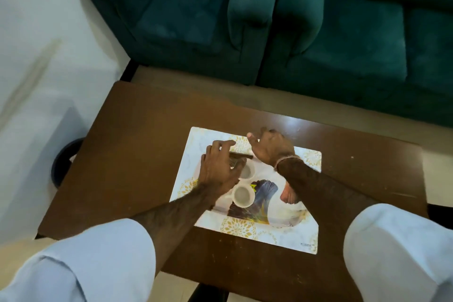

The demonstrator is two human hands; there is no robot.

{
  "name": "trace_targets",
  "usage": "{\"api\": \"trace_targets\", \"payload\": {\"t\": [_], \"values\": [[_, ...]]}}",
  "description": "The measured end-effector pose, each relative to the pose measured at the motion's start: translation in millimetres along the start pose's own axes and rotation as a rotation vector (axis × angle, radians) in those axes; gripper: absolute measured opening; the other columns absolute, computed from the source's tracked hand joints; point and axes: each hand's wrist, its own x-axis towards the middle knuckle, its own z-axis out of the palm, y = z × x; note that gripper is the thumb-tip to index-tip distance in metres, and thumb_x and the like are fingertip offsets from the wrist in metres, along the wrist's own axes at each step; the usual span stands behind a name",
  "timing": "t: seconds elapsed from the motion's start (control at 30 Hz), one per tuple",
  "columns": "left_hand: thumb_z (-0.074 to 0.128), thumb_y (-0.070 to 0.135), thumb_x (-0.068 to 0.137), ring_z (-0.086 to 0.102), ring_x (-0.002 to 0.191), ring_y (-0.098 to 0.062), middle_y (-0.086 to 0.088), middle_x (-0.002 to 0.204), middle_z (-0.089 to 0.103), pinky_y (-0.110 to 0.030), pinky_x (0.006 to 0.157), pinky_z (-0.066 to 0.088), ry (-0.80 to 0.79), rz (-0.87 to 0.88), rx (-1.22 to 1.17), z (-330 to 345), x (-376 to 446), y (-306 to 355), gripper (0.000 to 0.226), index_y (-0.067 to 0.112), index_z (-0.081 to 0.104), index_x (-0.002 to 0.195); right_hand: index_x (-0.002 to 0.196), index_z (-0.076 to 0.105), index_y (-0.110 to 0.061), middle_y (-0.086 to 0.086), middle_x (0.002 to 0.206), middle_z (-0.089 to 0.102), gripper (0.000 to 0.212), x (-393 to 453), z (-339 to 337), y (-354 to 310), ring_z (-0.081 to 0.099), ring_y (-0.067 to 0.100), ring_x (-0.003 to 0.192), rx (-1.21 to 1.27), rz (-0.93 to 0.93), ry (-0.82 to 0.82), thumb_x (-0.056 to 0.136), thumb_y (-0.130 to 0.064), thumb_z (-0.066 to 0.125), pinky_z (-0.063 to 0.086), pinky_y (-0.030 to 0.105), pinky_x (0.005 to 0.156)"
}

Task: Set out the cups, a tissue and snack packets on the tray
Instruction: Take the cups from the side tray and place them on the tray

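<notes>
head view, looking down: a brown wooden table (pixel 137 154) with a white placemat (pixel 294 235) printed with gold flowers. on the placemat sits a white tray (pixel 277 218) with a dark fan pattern in blue and yellow. two small white cups (pixel 241 195) stand upright on the tray, one nearer the viewer and a second cup (pixel 246 170) just beyond it, partly hidden by the left hand (pixel 220 167). the left hand is over the tray's far left part, fingers spread and curled down around a flat dark packet (pixel 241 155); the picture is blurred, so whether the fingers clamp it cannot be told. the right hand (pixel 272 147) hovers over the far edge of the tray, fingers apart and loosely curved, holding nothing, with a thin band on its wrist. pale blue rolled-up sleeves (pixel 98 260) fill the lower corners. dark green sofas (pixel 331 39) stand beyond the table
</notes>
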Motion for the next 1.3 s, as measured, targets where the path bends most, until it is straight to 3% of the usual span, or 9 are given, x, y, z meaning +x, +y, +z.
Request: {"api": "trace_targets", "payload": {"t": [0.17, 0.3, 0.43, 0.63, 0.93, 1.3], "values": [[0.064, 0.041, 0.088, 0.041, 0.130, -0.026, -0.007, 0.141, 0.045, -0.044, 0.105, 0.040, -0.033, 0.051, -0.045, -60, 37, 58, 0.061, 0.023, 0.043, 0.143, 0.138, 0.038, -0.013, 0.019, 0.137, 0.053, 0.052, -25, -78, 9, 0.055, 0.037, 0.119, 0.093, -0.154, 0.062, 0.097, -0.043, 0.048, 0.049, 0.047, 0.097], [0.067, 0.038, 0.087, 0.039, 0.133, -0.026, -0.008, 0.147, 0.041, -0.042, 0.108, 0.038, 0.003, 0.167, -0.004, -111, 50, 126, 0.069, 0.020, 0.038, 0.147, 0.149, 0.030, -0.016, 0.014, 0.151, 0.040, 0.064, -56, -150, 21, 0.045, 0.032, 0.133, 0.154, -0.203, 0.213, 0.094, -0.035, 0.056, 0.041, 0.044, 0.108], [0.069, 0.036, 0.085, 0.040, 0.131, -0.026, -0.007, 0.147, 0.039, -0.043, 0.108, 0.039, 0.031, 0.310, 0.033, -152, 58, 202, 0.074, 0.021, 0.035, 0.149, 0.150, 0.028, -0.016, 0.010, 0.152, 0.039, 0.069, -92, -218, 45, 0.044, 0.028, 0.134, 0.208, -0.221, 0.372, 0.090, -0.035, 0.059, 0.041, 0.043, 0.110], [0.070, 0.039, 0.085, 0.031, 0.140, -0.026, -0.008, 0.156, 0.029, -0.044, 0.115, 0.032, -0.012, 0.473, 0.034, -164, 56, 323, 0.081, 0.024, 0.028, 0.153, 0.150, 0.026, -0.019, 0.009, 0.154, 0.036, 0.073, -145, -295, 116, 0.041, 0.026, 0.138, 0.234, -0.154, 0.540, 0.089, -0.034, 0.063, 0.039, 0.040, 0.112], [0.070, 0.042, 0.084, 0.027, 0.143, -0.026, -0.007, 0.159, 0.025, -0.043, 0.116, 0.031, -0.169, 0.599, 0.016, -66, 31, 478, 0.086, 0.025, 0.022, 0.154, 0.150, 0.024, -0.017, 0.007, 0.155, 0.033, 0.073, -215, -329, 285, 0.037, 0.025, 0.140, 0.294, 0.075, 0.643, 0.090, -0.033, 0.063, 0.034, 0.040, 0.113], [0.071, 0.042, 0.085, 0.028, 0.142, -0.025, -0.007, 0.158, 0.027, -0.041, 0.113, 0.031, -0.465, 0.614, 0.069, 158, -34, 573, 0.085, 0.023, 0.024, 0.154, 0.148, 0.030, -0.013, 0.012, 0.150, 0.039, 0.069, -274, -250, 516, 0.043, 0.031, 0.133, 0.343, 0.344, 0.580, 0.089, -0.031, 0.060, 0.040, 0.043, 0.109]]}}
